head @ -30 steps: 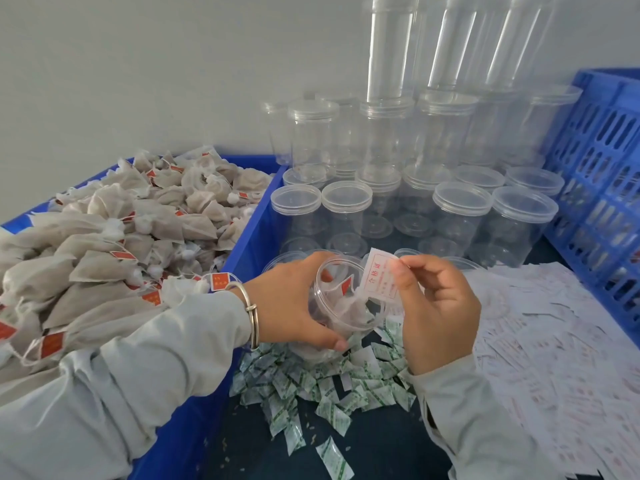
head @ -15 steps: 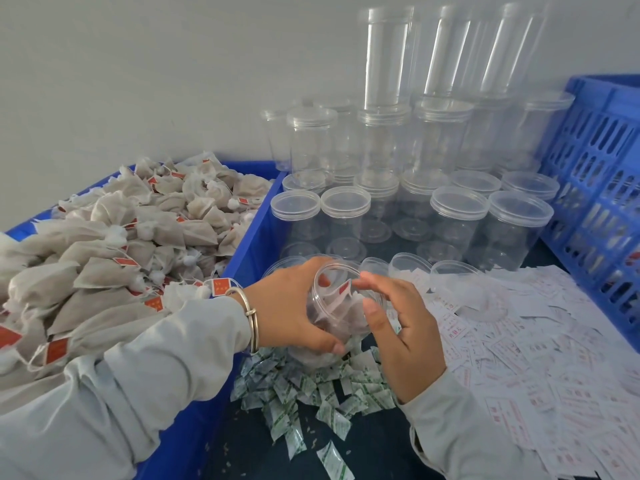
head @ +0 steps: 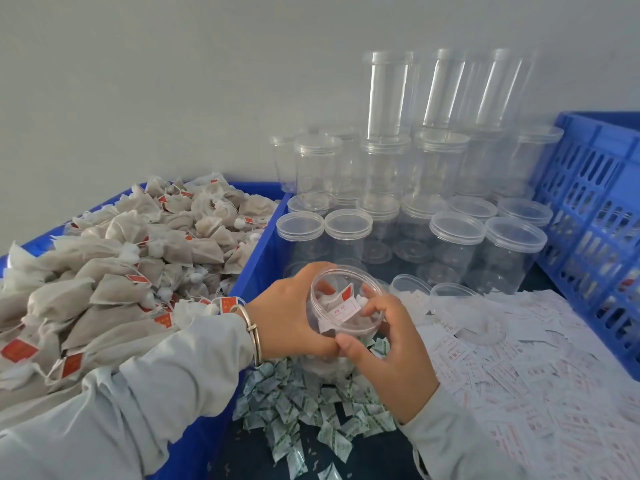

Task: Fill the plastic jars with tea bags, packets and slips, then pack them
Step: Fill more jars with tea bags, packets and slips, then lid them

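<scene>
Holding the jar [head: 346, 306] tilted toward the camera, the left hand [head: 291, 317] wraps its side from the left, fingers curled round the clear wall — prob. so the mouth faces the person and the contents can be checked. The right hand [head: 388, 344] closes in from the right, thumb low at the front near the left thumb, fingers curled over the rim at the far side; whether it is pressing a lid on or just steadying the open mouth I can't tell, since the plastic is clear. Inside lie tea bags with a red tag and a white slip [head: 341, 311] w/ red print, face up near the top.

The jar sits above the pile of green-printed packets [head: 311, 420], betw. the blue bin of tea bags [head: 121, 271] on the left and the spread of loose slips [head: 519, 368] on the right — all three supplies within reach, which looks deliberate. Capped empty jars [head: 453, 244] stand stacked behind, next to a blue crate [head: 595, 216] at the right edge.

Vs. a second ago: the right hand then pinched a slip above the mouth; half a sec. ago its fingers were at the opening. Now the slip is in the jar and the hand has dropped round the rim. The left hand's grip hasn't changed, and the jar is about where it was.

Judging by this, filling of this jar is about done; closing it seems next.
</scene>
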